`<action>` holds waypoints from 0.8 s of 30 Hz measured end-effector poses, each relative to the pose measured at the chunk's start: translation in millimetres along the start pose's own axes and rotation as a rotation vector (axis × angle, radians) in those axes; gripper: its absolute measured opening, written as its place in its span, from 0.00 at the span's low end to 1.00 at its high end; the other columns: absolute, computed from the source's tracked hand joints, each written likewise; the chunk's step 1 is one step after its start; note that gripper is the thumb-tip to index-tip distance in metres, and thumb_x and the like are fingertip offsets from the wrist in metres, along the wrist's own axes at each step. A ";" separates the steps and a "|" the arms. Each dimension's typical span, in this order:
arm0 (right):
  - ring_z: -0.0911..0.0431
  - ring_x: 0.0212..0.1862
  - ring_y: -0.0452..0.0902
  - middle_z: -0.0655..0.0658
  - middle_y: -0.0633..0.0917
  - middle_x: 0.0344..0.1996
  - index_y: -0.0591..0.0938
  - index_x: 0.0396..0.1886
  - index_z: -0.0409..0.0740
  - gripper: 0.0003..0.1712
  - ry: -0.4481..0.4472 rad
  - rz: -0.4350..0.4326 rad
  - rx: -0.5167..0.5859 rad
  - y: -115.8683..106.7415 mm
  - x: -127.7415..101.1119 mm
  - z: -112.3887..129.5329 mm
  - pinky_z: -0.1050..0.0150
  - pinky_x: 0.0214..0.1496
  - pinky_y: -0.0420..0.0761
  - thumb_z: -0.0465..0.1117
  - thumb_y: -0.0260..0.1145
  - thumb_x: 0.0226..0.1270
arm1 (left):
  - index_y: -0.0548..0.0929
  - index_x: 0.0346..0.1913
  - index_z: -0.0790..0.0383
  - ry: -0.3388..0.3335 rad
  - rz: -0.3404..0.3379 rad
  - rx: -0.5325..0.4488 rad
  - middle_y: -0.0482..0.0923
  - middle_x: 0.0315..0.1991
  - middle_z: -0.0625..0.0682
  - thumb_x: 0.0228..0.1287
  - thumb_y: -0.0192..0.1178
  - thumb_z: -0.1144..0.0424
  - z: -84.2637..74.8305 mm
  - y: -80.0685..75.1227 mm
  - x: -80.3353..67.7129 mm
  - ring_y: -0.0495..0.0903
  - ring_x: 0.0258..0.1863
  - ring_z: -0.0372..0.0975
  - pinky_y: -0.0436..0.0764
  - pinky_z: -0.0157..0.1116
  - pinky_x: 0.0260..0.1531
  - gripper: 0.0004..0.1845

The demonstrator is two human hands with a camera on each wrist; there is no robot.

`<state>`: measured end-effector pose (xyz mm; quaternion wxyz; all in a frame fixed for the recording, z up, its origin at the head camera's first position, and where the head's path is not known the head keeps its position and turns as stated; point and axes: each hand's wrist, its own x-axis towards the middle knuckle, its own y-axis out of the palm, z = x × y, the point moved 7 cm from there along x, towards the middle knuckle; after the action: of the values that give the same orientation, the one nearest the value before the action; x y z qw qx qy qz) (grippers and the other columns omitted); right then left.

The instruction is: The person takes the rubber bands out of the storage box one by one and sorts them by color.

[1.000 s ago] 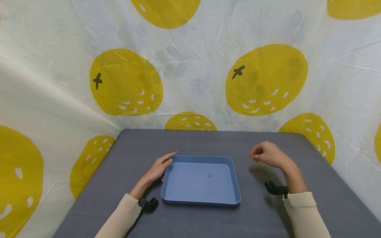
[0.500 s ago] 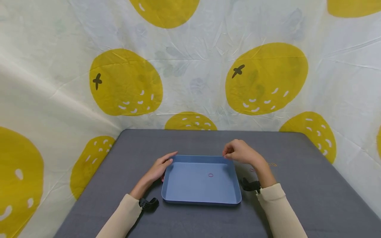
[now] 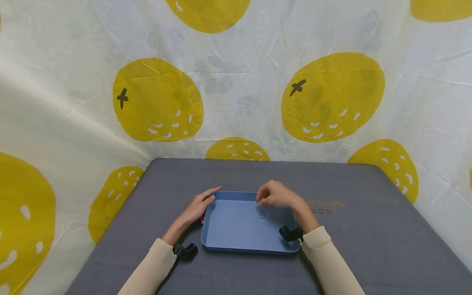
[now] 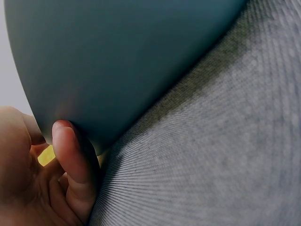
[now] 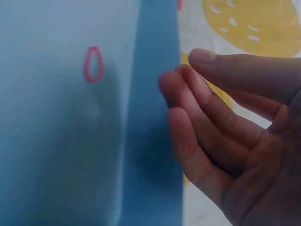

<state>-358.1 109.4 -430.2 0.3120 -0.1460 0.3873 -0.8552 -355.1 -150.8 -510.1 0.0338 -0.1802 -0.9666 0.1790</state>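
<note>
A shallow blue tray (image 3: 247, 229) lies on the grey table. My left hand (image 3: 197, 209) grips its far left corner, and a fingertip (image 4: 66, 141) presses the outer wall in the left wrist view. My right hand (image 3: 276, 194) is above the tray near the back wall, thumb and fingertips brought together as if round a small rubber band, which is barely visible. One red rubber band (image 5: 93, 64) lies on the tray floor, just below the right hand in the head view. Beside the tray, several orange rubber bands (image 3: 325, 203) form a row, with red rubber bands (image 3: 321, 211) in front.
The grey tablecloth (image 3: 236, 274) runs out on every side of the tray. Behind the table hangs a white curtain (image 3: 239, 90) printed with yellow fruit. Each wrist wears a black camera mount (image 3: 291, 233).
My right hand has moved left from above the rows of rubber bands to over the tray, uncovering the rows. The left hand stays at the tray's corner.
</note>
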 end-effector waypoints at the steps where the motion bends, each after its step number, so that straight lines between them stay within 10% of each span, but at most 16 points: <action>1: 0.62 0.32 0.81 0.47 0.90 0.33 0.90 0.37 0.36 0.05 0.010 0.012 0.015 3.3 0.8 -2.8 0.66 0.36 0.82 0.32 0.70 0.65 | 0.65 0.80 0.52 0.001 0.001 0.000 0.75 0.23 0.65 0.86 0.43 0.58 0.6 -0.2 0.1 0.66 0.08 0.40 0.72 0.36 0.11 0.25; 18: 0.62 0.28 0.81 0.45 0.90 0.29 0.90 0.34 0.37 0.05 0.073 0.054 0.047 22.5 2.7 -19.7 0.66 0.33 0.80 0.27 0.74 0.58 | 0.64 0.80 0.57 -0.015 0.027 -0.020 0.72 0.21 0.68 0.86 0.41 0.62 -15.0 -1.3 -6.9 0.67 0.08 0.39 0.73 0.37 0.12 0.25; 24: 0.61 0.27 0.77 0.48 0.88 0.25 0.90 0.30 0.39 0.03 0.108 0.064 0.024 24.0 0.6 -22.3 0.66 0.32 0.78 0.29 0.77 0.57 | 0.66 0.79 0.58 -0.014 0.022 -0.020 0.81 0.39 0.74 0.85 0.43 0.63 -27.9 -1.5 -12.1 0.67 0.09 0.39 0.73 0.38 0.13 0.25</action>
<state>-359.5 109.6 -462.9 0.3194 -0.0832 0.3976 -0.8561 -340.7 -147.1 -483.5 0.0232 -0.1898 -0.9665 0.1710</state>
